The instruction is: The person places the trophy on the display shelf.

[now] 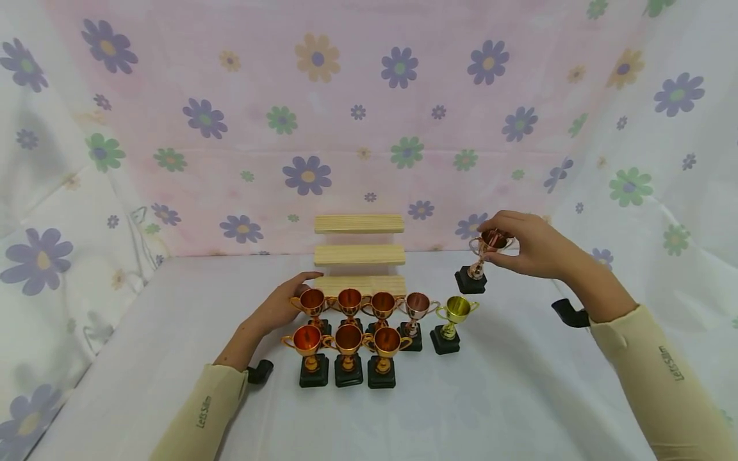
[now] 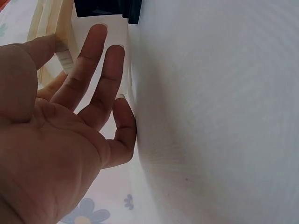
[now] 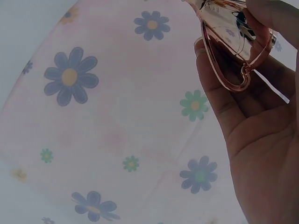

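My right hand (image 1: 527, 243) pinches a small rose-gold trophy cup (image 1: 478, 262) by its bowl, in the air at the right, its black base tilted down to the left. In the right wrist view, thumb and fingers lie on either side of the shiny trophy bowl (image 3: 229, 32). At the left end of a stepped wooden stand (image 1: 360, 255), my left hand (image 1: 284, 304) pinches the lowest board (image 2: 63, 32) between thumb and forefinger; its other fingers are loosely extended. Several trophies stand in front: bronze-coloured ones (image 1: 348, 340), a rose-gold one (image 1: 418, 307) and a yellow-gold one (image 1: 457, 310).
The trophies form two rows on the white-covered table (image 1: 496, 397), with three bronze-coloured cups in the front row. Behind the stand hangs a pink flowered cloth (image 1: 346, 141). White flowered cloth (image 1: 46, 211) borders the left side, and similar cloth the right.
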The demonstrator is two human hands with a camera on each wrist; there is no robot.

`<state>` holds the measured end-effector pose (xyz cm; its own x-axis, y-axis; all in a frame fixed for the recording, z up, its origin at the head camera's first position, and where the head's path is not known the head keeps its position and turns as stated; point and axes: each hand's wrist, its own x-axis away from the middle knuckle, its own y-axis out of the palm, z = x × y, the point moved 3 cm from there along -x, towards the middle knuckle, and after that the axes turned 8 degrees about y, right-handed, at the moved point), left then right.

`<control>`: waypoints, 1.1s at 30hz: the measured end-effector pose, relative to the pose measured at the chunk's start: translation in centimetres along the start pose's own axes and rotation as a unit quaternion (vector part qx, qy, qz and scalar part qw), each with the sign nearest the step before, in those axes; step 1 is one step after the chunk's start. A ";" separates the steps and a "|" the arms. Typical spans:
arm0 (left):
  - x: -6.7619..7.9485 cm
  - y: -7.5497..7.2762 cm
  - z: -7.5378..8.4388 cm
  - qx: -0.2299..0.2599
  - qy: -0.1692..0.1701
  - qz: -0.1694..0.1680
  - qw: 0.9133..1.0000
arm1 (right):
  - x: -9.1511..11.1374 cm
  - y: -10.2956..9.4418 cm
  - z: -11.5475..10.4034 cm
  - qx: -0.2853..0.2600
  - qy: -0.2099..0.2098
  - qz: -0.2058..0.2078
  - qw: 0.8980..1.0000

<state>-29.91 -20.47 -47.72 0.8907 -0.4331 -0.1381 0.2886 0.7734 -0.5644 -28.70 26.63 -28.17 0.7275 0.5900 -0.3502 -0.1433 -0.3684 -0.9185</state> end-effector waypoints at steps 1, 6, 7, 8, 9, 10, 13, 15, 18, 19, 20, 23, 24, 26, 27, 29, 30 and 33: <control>0.0 0.0 0.1 0.003 0.003 0.000 1.000 | -0.3 -0.1 -0.1 0.002 -0.001 -0.002 1.000; 0.0 0.1 0.2 -0.001 -0.002 0.004 1.000 | -1.9 -0.5 -0.8 -0.003 -0.002 -0.004 1.000; -0.1 0.1 0.2 -0.005 -0.004 0.004 1.000 | -2.2 -0.6 -0.9 -0.006 -0.004 -0.002 1.000; -0.1 0.1 0.2 -0.006 -0.003 0.002 1.000 | -2.4 -0.6 -1.1 -0.007 -0.004 -0.001 1.000; -0.1 0.1 0.1 -0.005 -0.003 0.002 1.000 | -2.7 -0.7 -1.1 -0.008 -0.003 0.000 1.000; -0.2 0.1 0.1 -0.005 -0.005 0.003 1.000 | -2.9 -0.7 -1.2 -0.009 -0.003 0.000 1.000; -0.2 0.1 0.1 -0.005 0.003 0.001 1.000 | -3.7 -0.5 -1.4 -0.009 -0.002 -0.003 1.000; -0.2 0.1 0.1 -0.004 0.017 0.000 1.000 | -4.3 -0.4 -1.6 -0.010 -0.003 -0.005 1.000; -0.1 0.1 0.1 -0.009 0.050 -0.002 0.999 | -5.3 -0.2 -1.9 -0.009 -0.007 -0.009 1.000; -0.1 0.1 0.2 -0.008 0.058 -0.001 0.998 | -5.7 -0.1 -2.0 -0.011 -0.009 -0.011 1.000; -0.1 0.1 0.1 -0.008 0.066 -0.001 0.998 | -6.0 0.0 -2.2 -0.012 -0.011 -0.013 1.000; -0.1 0.1 0.1 -0.007 0.070 0.002 0.998 | -7.0 0.0 -2.7 -0.014 -0.015 -0.017 1.000; -0.1 0.2 0.0 -0.007 0.068 0.002 0.998 | -7.4 0.1 -2.9 -0.015 -0.017 -0.018 1.000; -0.1 0.2 0.0 -0.009 0.060 0.002 0.998 | -8.0 0.0 -3.3 -0.017 -0.022 -0.017 0.999; -0.1 0.2 -0.1 -0.008 0.055 0.002 0.998 | -8.3 0.0 -3.5 -0.018 -0.025 -0.016 0.999; -0.2 0.3 -0.1 -0.008 0.047 0.002 0.999 | -9.0 0.0 -3.8 -0.018 -0.031 -0.012 0.999; -0.2 0.3 -0.1 -0.006 0.043 0.002 0.999 | -9.3 0.0 -3.9 -0.018 -0.035 -0.010 0.999; -0.2 0.3 -0.1 -0.001 0.039 0.003 0.999 | -10.2 0.0 -4.2 -0.013 -0.044 -0.003 0.999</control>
<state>-30.06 -20.15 -47.92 0.8621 -0.4637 -0.2043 0.2828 0.7749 -0.5652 -33.25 17.57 -23.83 0.6669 0.6518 -0.3610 -0.1213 -0.3831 -0.9157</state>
